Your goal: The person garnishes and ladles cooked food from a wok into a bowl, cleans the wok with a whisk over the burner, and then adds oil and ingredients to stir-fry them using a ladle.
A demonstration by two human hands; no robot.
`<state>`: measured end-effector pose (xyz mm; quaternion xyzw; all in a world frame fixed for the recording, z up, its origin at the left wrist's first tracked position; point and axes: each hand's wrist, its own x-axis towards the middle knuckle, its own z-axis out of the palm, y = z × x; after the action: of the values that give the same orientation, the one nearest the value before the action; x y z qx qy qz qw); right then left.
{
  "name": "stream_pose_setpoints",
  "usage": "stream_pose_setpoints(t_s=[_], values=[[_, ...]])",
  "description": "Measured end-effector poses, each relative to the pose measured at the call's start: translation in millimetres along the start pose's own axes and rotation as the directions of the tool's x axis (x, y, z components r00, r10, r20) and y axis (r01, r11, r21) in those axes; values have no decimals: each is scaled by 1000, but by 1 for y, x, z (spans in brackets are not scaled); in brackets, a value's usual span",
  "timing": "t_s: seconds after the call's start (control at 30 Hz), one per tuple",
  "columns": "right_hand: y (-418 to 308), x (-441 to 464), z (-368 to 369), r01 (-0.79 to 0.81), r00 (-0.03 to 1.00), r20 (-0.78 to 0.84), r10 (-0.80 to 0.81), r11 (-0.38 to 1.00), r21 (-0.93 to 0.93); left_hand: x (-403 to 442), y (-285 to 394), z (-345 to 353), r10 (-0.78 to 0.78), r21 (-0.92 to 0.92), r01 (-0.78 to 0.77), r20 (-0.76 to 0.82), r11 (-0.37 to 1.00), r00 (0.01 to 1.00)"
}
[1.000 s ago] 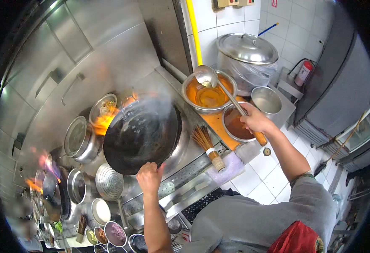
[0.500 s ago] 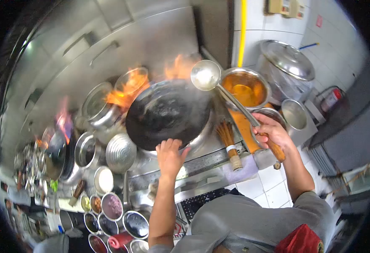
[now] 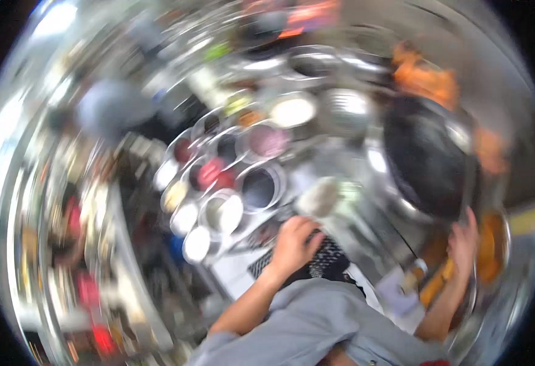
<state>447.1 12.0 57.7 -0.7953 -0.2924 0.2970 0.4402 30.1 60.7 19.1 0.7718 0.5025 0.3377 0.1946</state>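
The view is smeared by motion. My left hand [image 3: 295, 244] hovers by a dark patterned cloth [image 3: 325, 259] in front of my body, fingers loosely bent, thumb apart, nothing visible in it. To the right, my right hand [image 3: 462, 244] is beside the lower edge of the dark wok [image 3: 426, 158], its fingers looking stretched out. A metal bowl of orange oil [image 3: 493, 244] lies just right of that hand. No ladle can be made out now. Below the wok, a bundled brush [image 3: 415, 272] rests near a pale purple cloth [image 3: 395, 293].
Flames [image 3: 426, 76] rise behind the wok. Several metal bowls of ingredients, one with pinkish pieces [image 3: 268, 141], crowd the counter on the left, with a red item [image 3: 211, 172] among them. A blurred person in pale clothing [image 3: 112, 110] is farther left.
My head has turned left, shifting the wok to the right in view. My left hand has left the wok's rim. The ladle that my right hand held is no longer visible.
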Motion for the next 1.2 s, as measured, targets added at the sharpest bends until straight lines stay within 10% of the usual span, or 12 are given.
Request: stream_pose_setpoints(t_s=[0.13, 0.2, 0.33, 0.4, 0.67, 0.8, 0.93, 1.2], values=[[4, 34, 15, -4, 995, 84, -55, 812, 584, -58, -22, -50, -184, -2, 188, -210, 982, 960], [36, 84, 10, -230, 861, 432, -267, 553, 801, -86, -34, -73, -228, 45, 260, -352, 965, 908], [-1, 66, 46, -456, 581, 557, -594, 329, 827, -136, -69, -119, -403, -26, 444, -471, 895, 784], [-49, 6, 75, -476, 655, 526, -542, 244, 845, -160, -91, -144, -332, 23, 427, -590, 904, 736], [-93, -118, 201, -692, 405, 669, -623, 270, 669, -292, -211, -303, -322, 28, 623, -838, 782, 441], [-113, -186, 274, -619, 280, 755, -592, 490, 614, -367, -301, -388, -402, -164, 678, -891, 717, 211], [-147, -259, 341, -607, 457, 763, -457, 467, 643, -426, -421, -460, -438, -307, 708, -899, 636, 3], [-164, -347, 416, -662, 413, 828, -378, 500, 559, -495, -632, -584, -767, -840, 88, -528, 536, -365]])
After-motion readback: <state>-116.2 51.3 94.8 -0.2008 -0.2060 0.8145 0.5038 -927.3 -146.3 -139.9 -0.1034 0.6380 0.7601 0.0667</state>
